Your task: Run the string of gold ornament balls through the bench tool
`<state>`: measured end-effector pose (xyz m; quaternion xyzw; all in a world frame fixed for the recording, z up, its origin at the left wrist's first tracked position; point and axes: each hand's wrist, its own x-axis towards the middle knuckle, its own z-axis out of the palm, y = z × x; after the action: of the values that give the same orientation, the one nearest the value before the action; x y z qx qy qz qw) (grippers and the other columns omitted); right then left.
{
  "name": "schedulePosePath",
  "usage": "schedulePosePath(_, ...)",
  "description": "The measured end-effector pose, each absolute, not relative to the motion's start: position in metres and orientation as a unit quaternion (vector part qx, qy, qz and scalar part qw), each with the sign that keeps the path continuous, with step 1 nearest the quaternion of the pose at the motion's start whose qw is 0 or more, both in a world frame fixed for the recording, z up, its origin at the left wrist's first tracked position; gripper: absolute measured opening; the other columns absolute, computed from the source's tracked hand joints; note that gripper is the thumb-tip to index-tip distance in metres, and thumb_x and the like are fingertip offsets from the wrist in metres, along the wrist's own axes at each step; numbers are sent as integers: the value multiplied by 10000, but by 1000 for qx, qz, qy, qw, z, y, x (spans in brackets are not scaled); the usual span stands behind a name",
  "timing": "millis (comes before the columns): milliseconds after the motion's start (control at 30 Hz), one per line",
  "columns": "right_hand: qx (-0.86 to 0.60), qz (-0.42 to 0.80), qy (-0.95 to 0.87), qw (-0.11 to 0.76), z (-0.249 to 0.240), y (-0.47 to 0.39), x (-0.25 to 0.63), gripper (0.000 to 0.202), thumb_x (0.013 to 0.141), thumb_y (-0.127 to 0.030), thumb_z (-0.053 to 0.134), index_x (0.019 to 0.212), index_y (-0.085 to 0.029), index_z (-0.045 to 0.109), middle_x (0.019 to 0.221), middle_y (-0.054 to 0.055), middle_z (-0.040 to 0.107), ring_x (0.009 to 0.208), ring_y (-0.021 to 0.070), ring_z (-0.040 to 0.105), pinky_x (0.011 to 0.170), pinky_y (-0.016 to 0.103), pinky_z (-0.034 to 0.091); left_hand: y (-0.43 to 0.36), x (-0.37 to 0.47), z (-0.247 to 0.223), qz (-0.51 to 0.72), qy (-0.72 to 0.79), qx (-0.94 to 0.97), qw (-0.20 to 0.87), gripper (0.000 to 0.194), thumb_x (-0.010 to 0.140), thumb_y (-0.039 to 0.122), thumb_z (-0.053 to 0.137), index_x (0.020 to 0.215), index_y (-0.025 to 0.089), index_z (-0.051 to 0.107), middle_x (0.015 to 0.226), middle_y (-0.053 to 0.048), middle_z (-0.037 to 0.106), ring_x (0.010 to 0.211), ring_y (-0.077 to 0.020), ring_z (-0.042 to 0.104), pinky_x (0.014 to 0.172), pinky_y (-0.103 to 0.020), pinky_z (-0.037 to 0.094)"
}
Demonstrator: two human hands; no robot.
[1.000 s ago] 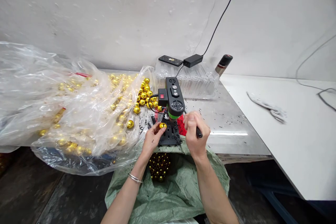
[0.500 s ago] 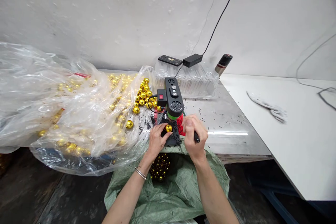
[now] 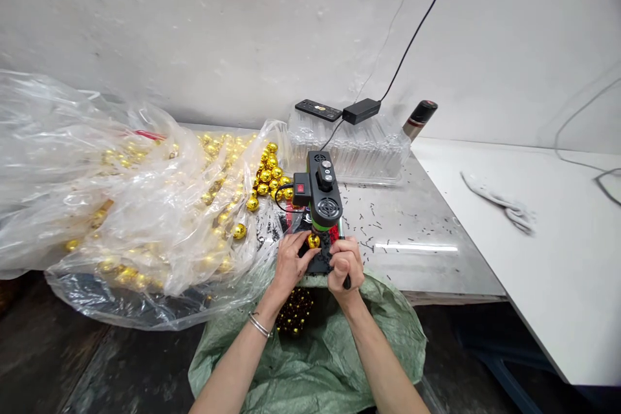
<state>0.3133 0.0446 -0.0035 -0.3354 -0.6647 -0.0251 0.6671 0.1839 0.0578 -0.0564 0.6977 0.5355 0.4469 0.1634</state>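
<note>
My left hand [image 3: 287, 266] pinches a shiny gold ball [image 3: 314, 242] between thumb and fingers, on the black base [image 3: 317, 266] of a small bench machine. Directly above the ball is the machine's black head [image 3: 325, 189], with a green ring at its lower end; the ball's top is close under it, and contact cannot be made out. My right hand [image 3: 347, 264] is wrapped round a lever with a black handle [image 3: 347, 282] on the machine's right side. Small red pieces [image 3: 334, 233] lie behind that hand, and black bits are scattered around the base.
Left is a large clear plastic bag [image 3: 145, 220] of gold balls, with several loose balls [image 3: 266, 176] at its mouth. An open green sack [image 3: 339, 349] below holds dark, gold-dotted pieces. Behind stand a clear plastic box [image 3: 371, 158], a power adapter [image 3: 361, 111] and a spray can [image 3: 420, 119].
My right hand has pulled the lever down and toward the left, and the machine's head sits lower over the ball. My left hand keeps the ball in nearly the same place.
</note>
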Motion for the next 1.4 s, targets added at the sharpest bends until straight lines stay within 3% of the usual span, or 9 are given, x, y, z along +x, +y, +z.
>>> schedulePosePath(267, -318, -31, -703, 635, -4, 46, 317, 286, 999, -212, 340, 746, -234, 471, 747, 5, 532, 672, 158, 513, 667, 355, 455, 59, 185, -57, 454, 534, 697, 152, 296, 886, 327, 717, 1154, 203, 702, 1104, -104, 751, 1005, -260, 695, 888, -424, 554)
schedulePosePath(500, -382, 36, -649, 657, 56, 38, 315, 326, 965, -140, 398, 654, -221, 449, 654, -7, 506, 647, 146, 527, 603, 308, 395, 43, 179, -52, 473, 519, 691, 168, 300, 913, 309, 672, 1194, 205, 671, 1130, -105, 741, 1054, -259, 686, 950, -448, 545)
schedulePosePath(767, -375, 38, -637, 672, 53, 37, 312, 333, 967, -138, 426, 647, -221, 472, 643, -6, 528, 675, 156, 557, 623, 311, 407, -5, 153, -39, 422, 491, 753, 119, 480, 915, 347, 653, 1365, 206, 563, 1313, -165, 648, 1209, -311, 612, 1025, -505, 510)
schedulePosePath(900, -367, 29, -624, 689, 47, 39, 310, 348, 969, -148, 434, 631, -223, 473, 592, -17, 488, 662, 165, 561, 611, 314, 397, 28, 120, -23, 421, 634, 648, 42, 347, 959, 207, 523, 1295, 184, 607, 1361, -200, 603, 1303, -355, 526, 1113, -590, 409)
schedulePosePath(1000, -377, 25, -617, 691, 47, 40, 310, 351, 973, -165, 441, 630, -225, 483, 597, -11, 501, 656, 168, 560, 600, 318, 390, 56, 95, -23, 394, 702, 593, 35, 344, 906, 78, 482, 1207, 125, 642, 1291, -221, 623, 1314, -385, 505, 1137, -622, 349)
schedulePosePath(1100, -380, 23, -619, 687, 47, 40, 311, 355, 978, -179, 441, 628, -225, 481, 597, -10, 500, 652, 167, 559, 591, 316, 388, 70, 80, -28, 395, 692, 601, 65, 327, 871, 51, 485, 1141, 102, 662, 1200, -217, 652, 1251, -366, 563, 1123, -555, 392)
schedulePosePath(1200, -380, 23, -625, 682, 46, 40, 311, 354, 977, -183, 434, 628, -226, 473, 596, -9, 497, 648, 169, 558, 589, 317, 392, 71, 82, -25, 432, 673, 590, 111, 309, 893, 167, 548, 1182, 143, 654, 1158, -172, 680, 1167, -331, 614, 1053, -491, 470)
schedulePosePath(1400, -384, 25, -628, 676, 48, 38, 310, 347, 969, -155, 425, 632, -225, 468, 621, -5, 515, 666, 164, 554, 609, 316, 392, 65, 125, -17, 526, 549, 461, 458, 409, 839, 439, 693, 1161, 190, 646, 1012, -76, 738, 912, -213, 706, 836, -349, 570)
